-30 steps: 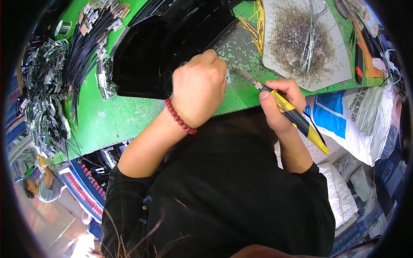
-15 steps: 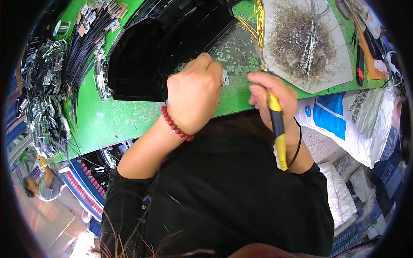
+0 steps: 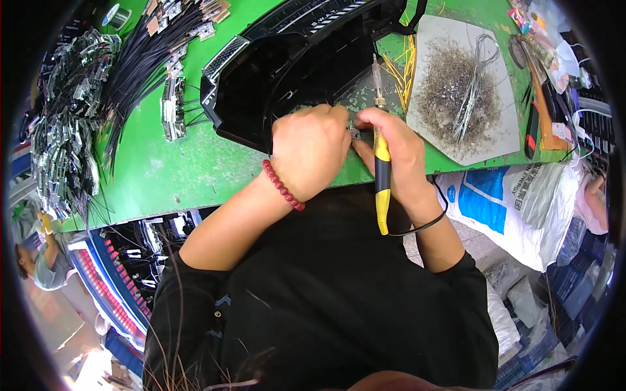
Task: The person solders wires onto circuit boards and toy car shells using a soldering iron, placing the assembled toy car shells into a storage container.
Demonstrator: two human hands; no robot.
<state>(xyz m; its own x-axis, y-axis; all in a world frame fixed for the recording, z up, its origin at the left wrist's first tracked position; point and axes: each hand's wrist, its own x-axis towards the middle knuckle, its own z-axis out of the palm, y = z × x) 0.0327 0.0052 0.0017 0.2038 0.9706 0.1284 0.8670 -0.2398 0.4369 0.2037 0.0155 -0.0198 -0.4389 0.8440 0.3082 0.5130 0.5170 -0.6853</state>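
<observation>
My right hand (image 3: 399,146) is wrapped round a yellow and black soldering iron (image 3: 383,171), whose metal tip points away from me. The thumb and forefinger of that hand reach to a small pale circuit board (image 3: 355,132) at the fingertips of my left hand (image 3: 310,146). My left hand is closed, knuckles up, and its back hides what lies in the fingers. Just beyond the left hand lies a large glossy black plastic housing (image 3: 251,91) on the green table (image 3: 153,176).
Bundles of black wires (image 3: 140,62) and a heap of small boards (image 3: 72,124) fill the left side. Yellow wires (image 3: 407,72) lie beside a grey sheet (image 3: 499,140) with debris and thin silvery wires (image 3: 466,111). A solder spool (image 3: 116,16) stands far left; a white sack (image 3: 521,225) sits right.
My right hand has moved left with the soldering iron, up to the fingers of my left hand. The iron stands more upright in the picture. The whole view has shifted slightly.
</observation>
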